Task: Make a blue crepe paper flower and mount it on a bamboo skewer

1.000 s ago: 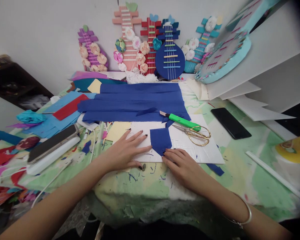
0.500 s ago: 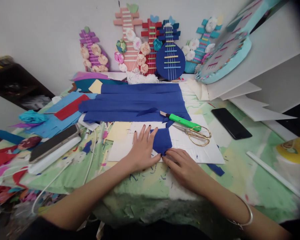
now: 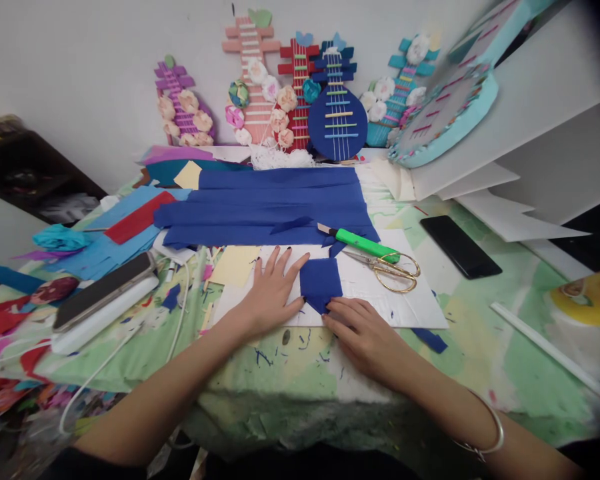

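Observation:
A small piece of dark blue crepe paper (image 3: 321, 277), pointed at its near end, lies on a white board (image 3: 395, 307). Flat on the board with fingers spread, my left hand (image 3: 273, 293) has its thumb tip at the paper's left edge. My right hand (image 3: 363, 330) rests at the near right, fingers bent and their tips on the lower right edge of the piece. Whether those fingers pinch the paper or only press it, I cannot tell. Beyond the hands lie a green utility knife (image 3: 365, 244) and gold-handled scissors (image 3: 395, 271).
Wide blue paper strips (image 3: 275, 200) cover the table behind the board. A black phone (image 3: 460, 247) and a white strip (image 3: 545, 347) are at right. Another phone (image 3: 105, 290) sits on a white block at left, with a cable (image 3: 183, 307). Decorated paper lutes (image 3: 337, 120) lean against the wall.
My left hand has slid left, its thumb moving from the paper's pointed near end to its left edge, uncovering more of the piece. My right hand stays at the lower right edge.

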A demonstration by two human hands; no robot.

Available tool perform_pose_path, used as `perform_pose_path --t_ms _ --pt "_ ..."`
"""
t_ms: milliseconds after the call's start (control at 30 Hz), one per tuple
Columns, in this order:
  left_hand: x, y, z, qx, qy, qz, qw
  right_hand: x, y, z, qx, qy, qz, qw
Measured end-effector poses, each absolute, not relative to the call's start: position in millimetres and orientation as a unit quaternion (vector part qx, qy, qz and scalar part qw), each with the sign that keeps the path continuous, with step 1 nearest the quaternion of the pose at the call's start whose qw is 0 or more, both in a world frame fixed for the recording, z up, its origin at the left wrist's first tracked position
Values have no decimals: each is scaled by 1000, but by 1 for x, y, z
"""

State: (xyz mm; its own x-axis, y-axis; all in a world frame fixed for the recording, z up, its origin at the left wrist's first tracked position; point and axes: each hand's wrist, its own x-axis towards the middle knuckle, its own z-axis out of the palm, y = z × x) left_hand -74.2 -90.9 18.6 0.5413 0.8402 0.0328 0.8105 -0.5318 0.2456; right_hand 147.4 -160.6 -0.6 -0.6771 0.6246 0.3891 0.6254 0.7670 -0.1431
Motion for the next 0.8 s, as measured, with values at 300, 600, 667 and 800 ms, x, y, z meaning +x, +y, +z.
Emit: perform_pose_path --t_ms 300,600,667,800 --pt "-79 -85 23 863 477 80 142 148 -161 3 -338 -916 -5 217" --pt "-78 -102 35 953 276 70 100 163 -145 2 -447 -844 -26 296" --pt "-67 -116 35 951 300 41 57 166 -144 2 -473 -823 -57 309" --pt "-42 -151 30 932 359 52 2 161 -151 6 -405 -865 -29 295"
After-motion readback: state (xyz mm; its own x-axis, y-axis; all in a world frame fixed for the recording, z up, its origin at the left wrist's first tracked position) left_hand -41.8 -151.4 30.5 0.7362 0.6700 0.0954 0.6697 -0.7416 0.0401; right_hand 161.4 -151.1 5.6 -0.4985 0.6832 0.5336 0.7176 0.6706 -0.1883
